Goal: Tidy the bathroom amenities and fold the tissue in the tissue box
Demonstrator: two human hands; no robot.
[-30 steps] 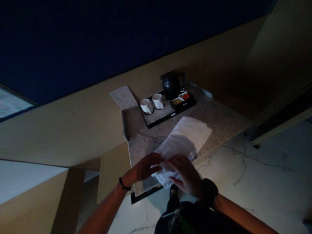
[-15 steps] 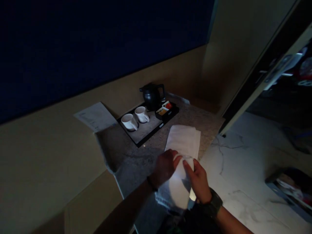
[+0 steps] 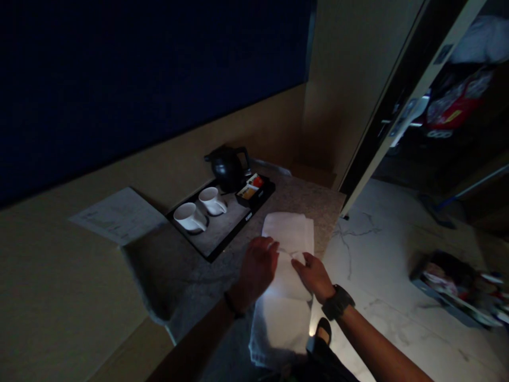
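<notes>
— Where's the towel (image 3: 287, 265) sitting?

— On the stone counter (image 3: 199, 276), its near end hanging over the edge toward me, the far end flat just beside the tray (image 3: 222, 239). My left hand (image 3: 257, 268) lies spread on its left side, fingers loose, pressing rather than gripping. My right hand (image 3: 314, 275) has thumb and fingers closed on a fold near the middle

— What worries you?

— That hanging end. If I lift my left palm while the right tugs, I reckon the weight could drag the whole cloth onto the floor (image 3: 382, 265)

— And the crockery?

— The two cups (image 3: 201, 209) and the kettle (image 3: 226, 168) stand on the tray near my left hand. A wide sweep of cloth could clip a cup, I think. It's dim here too, so a crooked fold would be easy to miss
</notes>
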